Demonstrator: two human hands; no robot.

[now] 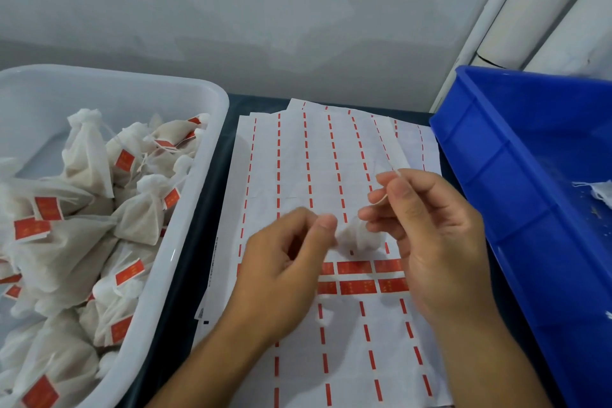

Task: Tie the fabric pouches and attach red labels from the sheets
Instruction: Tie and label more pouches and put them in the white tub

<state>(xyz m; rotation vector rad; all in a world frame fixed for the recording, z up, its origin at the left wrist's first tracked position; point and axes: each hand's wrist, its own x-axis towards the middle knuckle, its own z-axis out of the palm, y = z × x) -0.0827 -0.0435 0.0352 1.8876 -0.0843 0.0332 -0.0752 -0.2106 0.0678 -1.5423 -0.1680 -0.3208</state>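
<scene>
Above the middle of the label sheets [331, 175], both hands work on one small fabric pouch [356, 237]. The left hand [284, 272] has its fingers curled, thumb and forefinger pinching the pouch's gathered white top from the left. The right hand [430, 235] is curled too, its fingertips closed on a thin white string [385, 197] that loops up from the pouch toward the raised forefinger. Most of the pouch is hidden behind the hands; only its bunched top shows between them.

Beneath the hands, the sheets lie overlapping on the dark table [205, 195], mostly peeled, showing rows of red dashes. A few whole red labels [356, 277] remain in two rows just below the pouch.

To the left stands a white tub [185, 202] heaped with tied pouches [139, 219], each carrying a red tag. To the right, a blue crate [516, 182] sits tilted, with a scrap of white fabric [601, 192] at its far edge. A pale wall [265, 10] rises behind.
</scene>
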